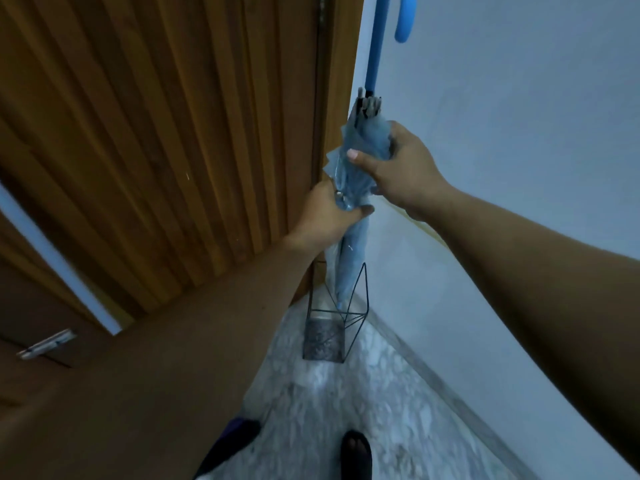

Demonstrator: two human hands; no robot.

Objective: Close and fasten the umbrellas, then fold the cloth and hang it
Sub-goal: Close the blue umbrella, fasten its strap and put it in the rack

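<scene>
Both forearms fill the lower part of the view, reaching forward and down; below them two dark-shod feet (356, 453) stand on a pale marbled floor (381, 393), the left one partly cut off by the left arm. No brand, label or writing can be read anywhere.

Ahead of the arms, the blue umbrella (349, 258) stands nearly upright in the corner where a ribbed wooden door (156, 133) meets a pale wall (519, 98). Its canopy is closed and gathered into loose, crinkled, slightly translucent folds, with the dark rib ends bunched just below a bright blue shaft. The curved blue handle (405, 22) hooks over at the top, its bend cut off by the frame edge. The umbrella's lower end drops into a black wire stand (360, 303) on the floor; the tip is hard to make out behind the wires and a dark mottled base.

The left hand (329, 216) grips the canopy around its middle, thumb across the front and fingers hidden behind the fabric. A small shiny speck at its grip may be a fastener, but it is too small to tell. The right hand (398, 164) holds the canopy higher up, thumb laid over the folds and fingers wrapped behind them.

A metal door fitting (46, 344) shows blurred at lower left.
</scene>
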